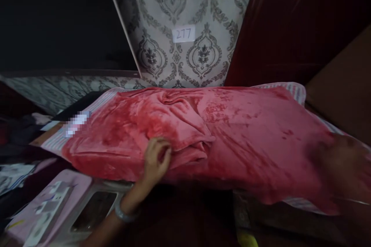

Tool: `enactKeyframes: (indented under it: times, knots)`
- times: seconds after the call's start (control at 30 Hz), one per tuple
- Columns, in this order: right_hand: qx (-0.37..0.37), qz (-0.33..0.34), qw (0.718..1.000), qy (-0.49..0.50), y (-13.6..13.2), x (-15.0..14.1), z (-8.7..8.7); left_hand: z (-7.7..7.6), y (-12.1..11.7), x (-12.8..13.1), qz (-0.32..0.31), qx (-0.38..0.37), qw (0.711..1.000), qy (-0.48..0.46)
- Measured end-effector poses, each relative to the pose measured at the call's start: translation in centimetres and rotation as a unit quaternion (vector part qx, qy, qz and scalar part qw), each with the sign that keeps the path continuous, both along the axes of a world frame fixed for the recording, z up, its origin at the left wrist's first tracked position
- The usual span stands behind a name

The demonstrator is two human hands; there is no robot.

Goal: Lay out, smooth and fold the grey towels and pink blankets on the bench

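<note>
A pink-red plush blanket (232, 131) lies spread over a raised surface, bunched into folds near its middle. My left hand (156, 160) pinches a fold of the blanket at its front edge, fingers closed on the cloth; a bangle circles the wrist. My right hand (342, 162) is a motion-smeared shape over the blanket's right part, and its fingers cannot be made out.
A striped sheet (295, 90) shows under the blanket. Behind stands a wall with grey damask wallpaper and a label reading 277 (183, 34). A dark red curtain (290, 27) hangs at the right. Pink boxes (49, 204) and clutter lie at the lower left.
</note>
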State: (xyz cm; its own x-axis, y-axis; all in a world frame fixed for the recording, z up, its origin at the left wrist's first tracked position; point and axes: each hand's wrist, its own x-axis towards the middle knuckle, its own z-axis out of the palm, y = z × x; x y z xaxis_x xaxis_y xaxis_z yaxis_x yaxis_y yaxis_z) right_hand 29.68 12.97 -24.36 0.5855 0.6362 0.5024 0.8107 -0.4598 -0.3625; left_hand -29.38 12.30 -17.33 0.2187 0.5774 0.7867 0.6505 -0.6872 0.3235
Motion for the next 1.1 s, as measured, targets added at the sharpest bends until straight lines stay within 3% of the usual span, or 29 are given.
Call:
enactKeyframes:
  times: [0.1, 0.23, 0.3, 0.37, 0.5, 0.67, 0.8, 0.9, 1.1]
  knots:
    - [0.040, 0.157, 0.982, 0.099, 3.0, -8.6, 1.5, -0.7, 0.7, -3.3, 0.074, -0.044, 0.996, 0.038]
    - [0.020, 0.347, 0.904, 0.248, 6.2, -21.4, 2.7, -2.0, 0.3, -3.8, 0.070, -0.115, 0.977, 0.163]
    - [-0.018, 0.397, 0.873, 0.282, 7.1, -26.1, 3.1, -2.4, 0.2, -3.3, 0.092, -0.136, 0.965, 0.204]
    - [-0.052, 0.420, 0.854, 0.303, 7.6, -29.0, 3.4, -2.7, 0.3, -3.1, 0.099, -0.157, 0.958, 0.219]
    - [-0.078, 0.411, 0.821, 0.389, 7.8, -30.5, 4.1, -3.5, 1.0, -3.8, 0.053, -0.171, 0.962, 0.204]
    - [-0.029, 0.378, 0.690, 0.617, 7.1, -30.5, 5.5, -4.2, 1.6, -4.4, 0.043, -0.160, 0.975, 0.149]
    - [-0.060, 0.350, 0.618, 0.702, 6.2, -31.6, 6.0, -4.1, 1.8, -4.4, 0.037, -0.153, 0.977, 0.143]
    - [-0.077, 0.343, 0.591, 0.726, 5.5, -32.3, 6.4, -3.9, 1.7, -4.4, 0.024, -0.146, 0.980, 0.133]
    - [-0.042, 0.344, 0.567, 0.747, 5.9, -32.1, 7.9, -3.1, 1.2, -4.4, 0.001, -0.147, 0.989, 0.029]
